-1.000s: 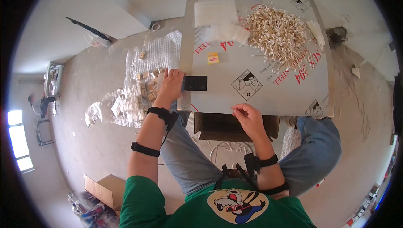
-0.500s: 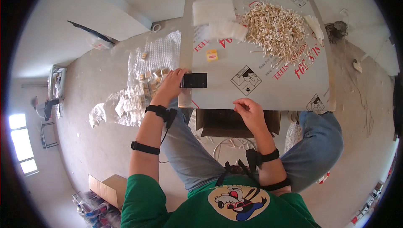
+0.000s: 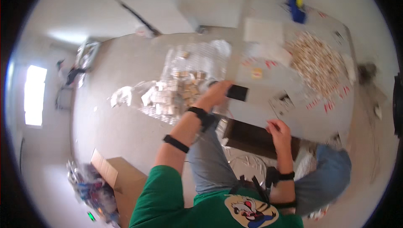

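My left hand (image 3: 215, 95) is at the left edge of the metal-sheet table, with its fingertips against the end of a flat black rectangular thing (image 3: 238, 93). Motion blur hides whether those fingers grip it. Over the near edge of the table, my right hand (image 3: 280, 134) has thumb and fingers pinched together; anything between them is too small to make out. A large heap of thin sticks with pale tips, like cotton swabs (image 3: 317, 65), covers the table's right side. Left of the heap lies a small yellow box (image 3: 257, 73).
White sheets (image 3: 263, 30) and a blue tape dispenser (image 3: 297, 7) are at the table's far side. Below its near edge sits an open brown box (image 3: 247, 137). Bubble wrap (image 3: 212, 51) with many small packs (image 3: 170, 98) spreads on the floor leftward. A cardboard carton (image 3: 130, 177) stands lower left.
The whole view has swung left and tilted, so the table appears farther right and blurred. Both hands keep nearly the same places relative to the table.
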`<state>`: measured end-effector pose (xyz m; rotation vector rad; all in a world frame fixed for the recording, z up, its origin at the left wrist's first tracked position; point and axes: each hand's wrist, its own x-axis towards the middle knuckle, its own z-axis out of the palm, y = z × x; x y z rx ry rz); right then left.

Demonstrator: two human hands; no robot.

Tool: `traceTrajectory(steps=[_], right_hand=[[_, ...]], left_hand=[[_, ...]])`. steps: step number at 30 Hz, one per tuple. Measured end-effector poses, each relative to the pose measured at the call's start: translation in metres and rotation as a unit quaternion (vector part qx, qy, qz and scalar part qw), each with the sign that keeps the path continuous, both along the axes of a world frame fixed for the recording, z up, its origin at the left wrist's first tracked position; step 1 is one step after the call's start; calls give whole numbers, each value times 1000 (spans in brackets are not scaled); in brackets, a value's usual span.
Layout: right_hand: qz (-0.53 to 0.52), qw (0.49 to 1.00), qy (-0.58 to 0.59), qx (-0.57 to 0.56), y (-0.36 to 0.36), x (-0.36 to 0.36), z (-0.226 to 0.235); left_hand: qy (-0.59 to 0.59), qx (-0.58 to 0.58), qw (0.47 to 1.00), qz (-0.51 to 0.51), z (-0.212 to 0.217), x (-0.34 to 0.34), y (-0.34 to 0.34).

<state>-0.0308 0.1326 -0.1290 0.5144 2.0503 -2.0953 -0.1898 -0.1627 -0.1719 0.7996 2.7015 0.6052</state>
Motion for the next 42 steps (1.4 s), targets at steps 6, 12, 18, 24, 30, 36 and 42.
traceTrajectory(steps=[6,12,18,24,30,36,42], right_hand=[[-4,1000,8,-29,6,3,-11],[-43,997,-20,-60,17,14,-15],[-119,993,19,-21,31,5,-58],[-195,933,67,295,76,-57,-70],[-140,832,114,524,115,-128,-52],[-66,739,117,660,114,-163,-47],[21,776,163,609,109,-151,-58]], left_hand=[[96,143,978,118,-8,27,50],[165,191,961,110,-36,77,138],[155,-9,978,142,-55,81,150],[209,72,967,130,-47,71,146],[189,60,971,132,-41,79,161],[191,39,971,137,-42,80,155],[197,48,971,126,-42,81,156]])
